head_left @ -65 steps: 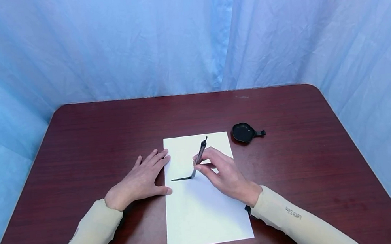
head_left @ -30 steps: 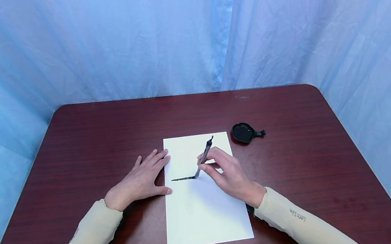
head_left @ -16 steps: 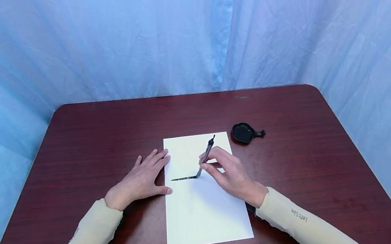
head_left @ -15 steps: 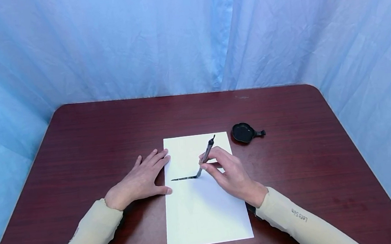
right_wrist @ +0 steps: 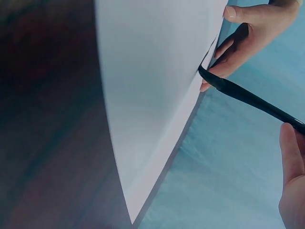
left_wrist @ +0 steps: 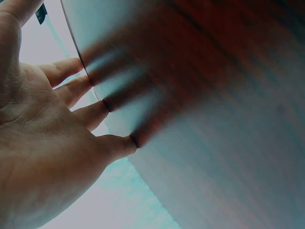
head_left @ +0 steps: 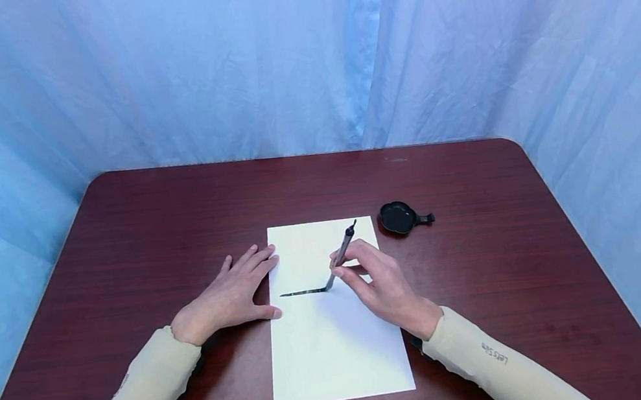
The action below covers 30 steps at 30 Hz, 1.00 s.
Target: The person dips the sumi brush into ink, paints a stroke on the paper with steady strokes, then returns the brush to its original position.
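Note:
A white sheet of paper (head_left: 337, 355) lies on the dark red table, with a black stroke (head_left: 301, 292) running across its upper middle. My right hand (head_left: 379, 285) pinches an ink brush (head_left: 344, 247) between thumb and fingers; the brush leans right and its tip meets the stroke's right end. In the right wrist view the dark brush (right_wrist: 248, 96) touches the paper with a bent tip. My left hand (head_left: 228, 298) lies with spread fingers at the paper's left edge, thumb and some fingertips on the sheet. The left wrist view shows its palm (left_wrist: 47, 129) and fingertips touching down.
A small black flower-shaped dish (head_left: 398, 218) with a short handle stands just right of the paper's top corner. The table (head_left: 508, 258) has rounded far corners. Light blue curtains (head_left: 224, 66) hang behind it and along both sides.
My right hand has moved slowly to the right with the brush, and the black stroke has grown longer that way. The left hand, paper and dish have stayed put.

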{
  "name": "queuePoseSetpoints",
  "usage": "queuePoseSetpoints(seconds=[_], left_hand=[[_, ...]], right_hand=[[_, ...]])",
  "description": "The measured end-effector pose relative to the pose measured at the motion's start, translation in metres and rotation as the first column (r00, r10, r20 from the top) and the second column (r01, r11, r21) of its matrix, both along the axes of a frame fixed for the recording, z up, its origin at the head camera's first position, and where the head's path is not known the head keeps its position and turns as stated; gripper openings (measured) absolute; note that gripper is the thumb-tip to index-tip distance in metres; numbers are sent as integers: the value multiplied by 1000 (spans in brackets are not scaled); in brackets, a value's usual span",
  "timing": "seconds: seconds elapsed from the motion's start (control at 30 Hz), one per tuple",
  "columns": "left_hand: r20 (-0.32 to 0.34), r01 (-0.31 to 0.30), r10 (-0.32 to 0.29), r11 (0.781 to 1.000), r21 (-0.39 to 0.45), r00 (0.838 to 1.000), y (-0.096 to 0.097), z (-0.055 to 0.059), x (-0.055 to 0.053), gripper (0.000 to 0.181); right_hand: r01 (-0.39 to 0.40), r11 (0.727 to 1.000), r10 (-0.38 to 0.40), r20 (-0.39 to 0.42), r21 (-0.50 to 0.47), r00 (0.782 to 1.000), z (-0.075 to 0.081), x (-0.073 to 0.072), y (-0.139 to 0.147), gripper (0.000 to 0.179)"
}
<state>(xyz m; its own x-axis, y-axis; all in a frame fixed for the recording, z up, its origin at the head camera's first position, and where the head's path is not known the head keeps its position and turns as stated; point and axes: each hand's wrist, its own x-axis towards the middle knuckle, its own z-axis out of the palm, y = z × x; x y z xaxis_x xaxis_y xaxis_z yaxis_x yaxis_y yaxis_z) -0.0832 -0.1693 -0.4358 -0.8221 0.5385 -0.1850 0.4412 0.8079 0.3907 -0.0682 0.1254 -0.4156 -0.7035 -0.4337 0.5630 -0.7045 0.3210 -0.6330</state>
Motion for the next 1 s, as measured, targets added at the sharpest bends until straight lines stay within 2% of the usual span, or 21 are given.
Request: queuePoseSetpoints(seconds=[1.0], left_hand=[[-3, 3, -3, 1000, 6, 1000, 0, 0, 1, 95]], right_hand=[[18, 1000, -18, -19, 9, 1000, 2, 1, 7, 38]])
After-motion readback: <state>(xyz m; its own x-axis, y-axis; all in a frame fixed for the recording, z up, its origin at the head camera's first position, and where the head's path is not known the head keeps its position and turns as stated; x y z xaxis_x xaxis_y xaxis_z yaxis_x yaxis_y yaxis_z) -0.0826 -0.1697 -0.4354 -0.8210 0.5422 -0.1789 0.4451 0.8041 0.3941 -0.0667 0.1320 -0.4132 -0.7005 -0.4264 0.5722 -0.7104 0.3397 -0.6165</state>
